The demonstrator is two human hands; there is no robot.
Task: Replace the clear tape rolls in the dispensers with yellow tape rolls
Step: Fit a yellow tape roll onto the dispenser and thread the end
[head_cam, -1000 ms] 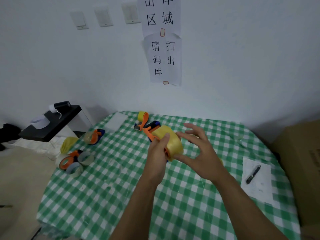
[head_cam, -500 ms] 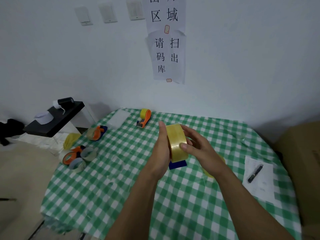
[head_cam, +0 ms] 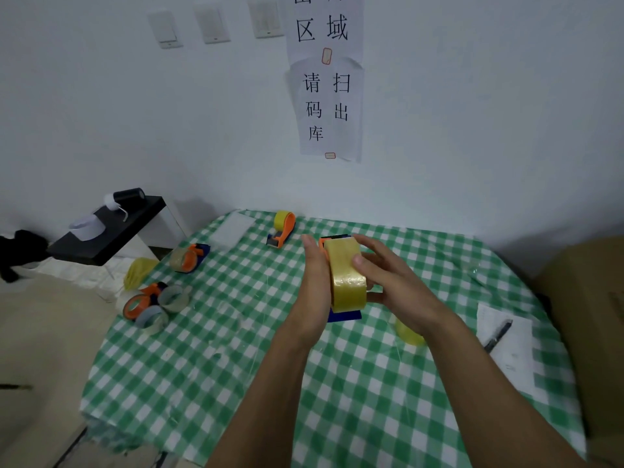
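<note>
Room to pass over near worktop (head_cam: pixel 202 383); dispensers (head_cam: pixel 137 305) and clear rolls (head_cam: pixel 173 298) crowd left edge, spare yellow roll (head_cam: pixel 409 333), pen (head_cam: pixel 499 335) right.

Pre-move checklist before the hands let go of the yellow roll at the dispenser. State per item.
1. Grip on yellow tape roll: ok, right hand curls round it, thumb on top.
2. Bracing: ok, left hand lies flat against the other side.
3. Roll seated on the hub of the dispenser: cannot tell, the hands hide it.
4. Tape end threaded to the cutter: cannot tell.
5. Spare yellow roll at hand: ok, on the table by the right forearm.
6. All dispensers swapped: not ok, left dispenser holds a clear roll.
</note>
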